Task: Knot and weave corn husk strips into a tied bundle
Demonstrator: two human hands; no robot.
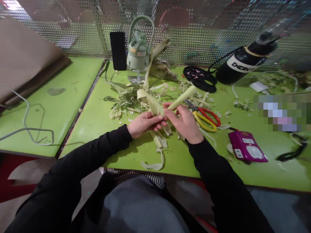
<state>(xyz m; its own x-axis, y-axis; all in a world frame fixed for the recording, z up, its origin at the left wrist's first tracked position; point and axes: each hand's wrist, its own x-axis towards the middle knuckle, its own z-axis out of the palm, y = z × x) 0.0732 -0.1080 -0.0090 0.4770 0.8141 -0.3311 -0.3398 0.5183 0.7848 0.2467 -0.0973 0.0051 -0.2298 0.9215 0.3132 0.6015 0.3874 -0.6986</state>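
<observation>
Above the green table, my left hand (147,123) is closed on a pale corn husk strip (151,101) that curls up over its fingers. My right hand (183,121) grips a rolled pale green husk piece (183,97), which slants up to the right. The fingertips of both hands meet where the two pieces come together. Under and behind them lie husk scraps (128,102), some cut into thin shreds. Scissors (206,119) with one red and one yellow handle rest just right of my right hand, their blades partly among scraps.
A water bottle (138,61) and a black phone (118,51) stand at the back by a perforated metal screen (201,29). A black "ENERGY" bottle (243,64) leans at right. A purple device (247,147) lies front right; a bent wire (39,129) lies left, near brown paper (26,55).
</observation>
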